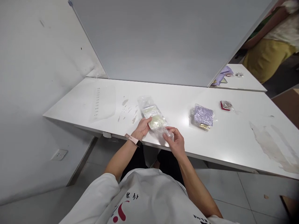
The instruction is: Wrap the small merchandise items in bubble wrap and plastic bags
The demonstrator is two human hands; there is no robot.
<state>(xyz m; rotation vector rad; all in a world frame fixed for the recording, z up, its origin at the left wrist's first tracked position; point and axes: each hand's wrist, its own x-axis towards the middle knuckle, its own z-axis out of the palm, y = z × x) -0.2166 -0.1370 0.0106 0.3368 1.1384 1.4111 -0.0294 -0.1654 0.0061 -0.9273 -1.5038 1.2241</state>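
A clear plastic bag [156,119] with pale yellow-green contents lies tilted over the near edge of the white table, its far end flat on the surface. My left hand [143,127] grips the bag's left side, thumb on top; a pink-banded watch [134,140] is on that wrist. Pinched in the fingers of my right hand [175,140] is the crumpled clear near end of the same bag. What exactly is inside the bag I cannot make out.
Right of my hands sits a stack of purple wrapped packets [202,115], with a small red wrapped box [226,105] beyond it. A clear sheet [105,102] lies at left. A grey partition [158,40] stands behind; another person [271,46] is beyond it.
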